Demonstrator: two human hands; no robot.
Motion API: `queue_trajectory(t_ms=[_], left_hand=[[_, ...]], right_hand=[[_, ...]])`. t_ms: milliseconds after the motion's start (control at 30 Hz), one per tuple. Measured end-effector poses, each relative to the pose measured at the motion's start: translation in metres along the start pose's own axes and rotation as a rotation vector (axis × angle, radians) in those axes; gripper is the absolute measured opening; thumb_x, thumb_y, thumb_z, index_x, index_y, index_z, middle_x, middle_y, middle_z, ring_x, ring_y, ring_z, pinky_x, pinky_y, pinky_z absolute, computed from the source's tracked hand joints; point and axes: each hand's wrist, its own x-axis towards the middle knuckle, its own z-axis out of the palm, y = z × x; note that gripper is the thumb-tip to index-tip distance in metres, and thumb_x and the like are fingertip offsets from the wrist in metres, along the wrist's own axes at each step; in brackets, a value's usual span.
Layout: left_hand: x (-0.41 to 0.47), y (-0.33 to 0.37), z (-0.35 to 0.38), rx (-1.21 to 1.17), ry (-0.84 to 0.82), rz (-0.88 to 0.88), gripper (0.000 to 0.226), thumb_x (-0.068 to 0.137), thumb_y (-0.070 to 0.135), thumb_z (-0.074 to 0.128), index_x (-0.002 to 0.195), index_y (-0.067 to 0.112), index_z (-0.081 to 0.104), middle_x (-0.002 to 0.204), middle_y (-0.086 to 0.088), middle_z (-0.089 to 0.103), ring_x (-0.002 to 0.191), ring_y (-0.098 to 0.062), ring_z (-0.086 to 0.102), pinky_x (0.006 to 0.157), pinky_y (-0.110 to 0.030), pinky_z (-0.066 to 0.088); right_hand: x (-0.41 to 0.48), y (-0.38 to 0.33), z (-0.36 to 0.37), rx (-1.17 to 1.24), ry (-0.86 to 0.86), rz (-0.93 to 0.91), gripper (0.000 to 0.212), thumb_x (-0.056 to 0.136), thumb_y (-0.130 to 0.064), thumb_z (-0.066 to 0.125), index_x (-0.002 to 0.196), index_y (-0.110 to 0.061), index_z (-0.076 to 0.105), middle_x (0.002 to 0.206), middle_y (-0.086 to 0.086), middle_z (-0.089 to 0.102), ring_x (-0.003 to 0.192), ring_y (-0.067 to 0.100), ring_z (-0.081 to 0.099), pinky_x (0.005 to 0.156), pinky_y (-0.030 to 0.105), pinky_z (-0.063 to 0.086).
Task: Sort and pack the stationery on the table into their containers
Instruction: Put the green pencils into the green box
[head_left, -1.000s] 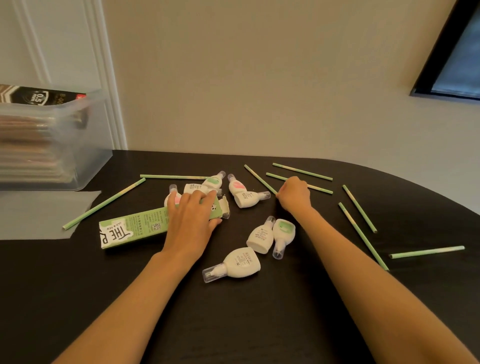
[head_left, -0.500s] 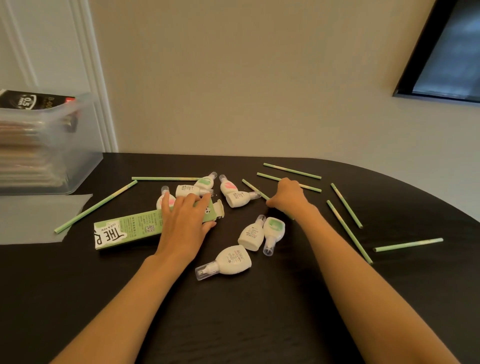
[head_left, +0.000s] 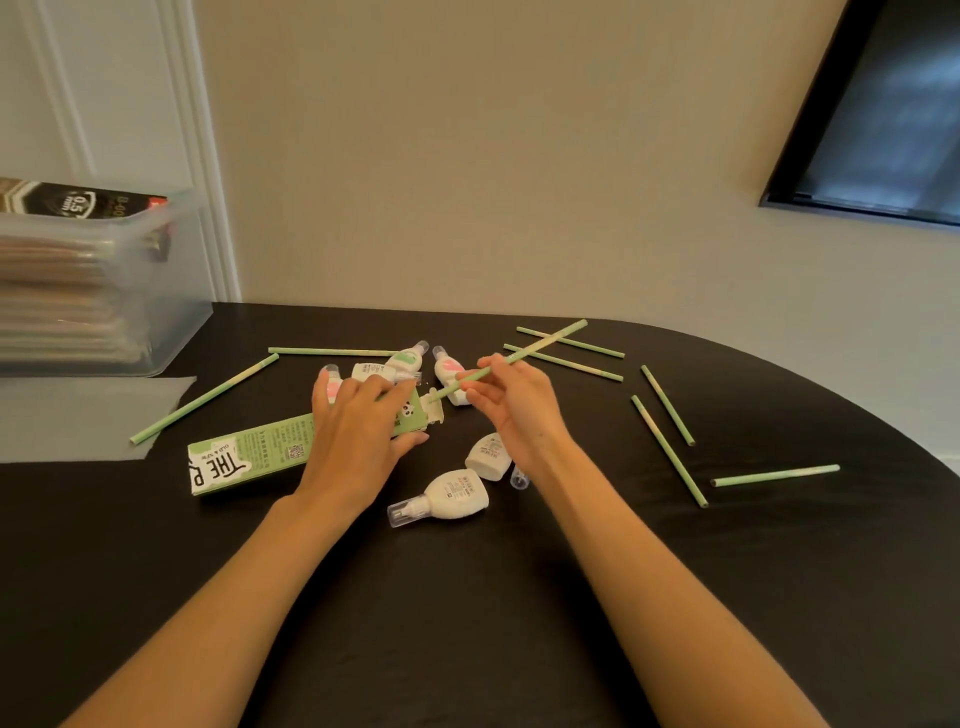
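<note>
The slim green pencil (head_left: 530, 349), lifted off the black desk (head_left: 467, 623) a second ago, is pinched in your right hand (head_left: 511, 410), tip at the open green cardboard box (head_left: 249, 457) your flat left hand (head_left: 358, 431) pins: insert next.

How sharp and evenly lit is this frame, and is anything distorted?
Head view: dim, even light, no hard glare on the black table; clear storage bin is blurred; wide lens slants the window frame; right hand and green pencil read clearly.
</note>
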Motion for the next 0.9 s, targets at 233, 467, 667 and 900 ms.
queue_trajectory(t_ms=[233, 467, 667, 900], left_hand=[[-0.011, 0.000, -0.008, -0.123, 0.069, 0.007, 0.057, 0.085, 0.041, 0.061, 0.137, 0.022, 0.045, 0.130, -0.001, 0.051, 0.127, -0.020, 0.039, 0.115, -0.041, 0.002], [-0.010, -0.001, -0.009, -0.106, 0.064, -0.018, 0.061, 0.086, 0.043, 0.059, 0.140, 0.022, 0.040, 0.132, 0.000, 0.049, 0.127, -0.019, 0.038, 0.115, -0.040, 0.002], [-0.010, -0.001, -0.007, -0.076, 0.047, -0.017, 0.060, 0.087, 0.043, 0.058, 0.140, 0.023, 0.039, 0.136, 0.000, 0.047, 0.131, -0.019, 0.036, 0.116, -0.041, 0.003], [-0.009, -0.004, -0.005, -0.078, 0.072, -0.057, 0.060, 0.086, 0.041, 0.060, 0.139, 0.021, 0.041, 0.133, -0.002, 0.049, 0.127, -0.020, 0.039, 0.116, -0.041, 0.007]], right_hand=[[-0.013, 0.009, 0.023, -0.213, -0.139, 0.124, 0.019, 0.090, -0.011, 0.057, 0.105, -0.001, 0.063, 0.085, 0.008, 0.065, 0.075, 0.013, 0.060, 0.088, 0.032, 0.051], [-0.008, 0.008, 0.012, 0.002, 0.181, -0.069, 0.046, 0.089, -0.007, 0.058, 0.128, -0.023, 0.043, 0.115, 0.013, 0.062, 0.105, 0.019, 0.062, 0.065, 0.021, 0.050], [-0.016, 0.014, 0.016, -0.282, 0.005, -0.125, 0.027, 0.095, -0.016, 0.050, 0.123, -0.018, 0.051, 0.113, 0.006, 0.064, 0.098, 0.009, 0.060, 0.081, 0.021, 0.051], [-0.018, 0.022, 0.026, -0.415, -0.216, -0.065, 0.041, 0.100, -0.032, 0.032, 0.137, -0.018, 0.043, 0.140, 0.004, 0.044, 0.125, 0.013, 0.042, 0.107, 0.029, 0.033]])
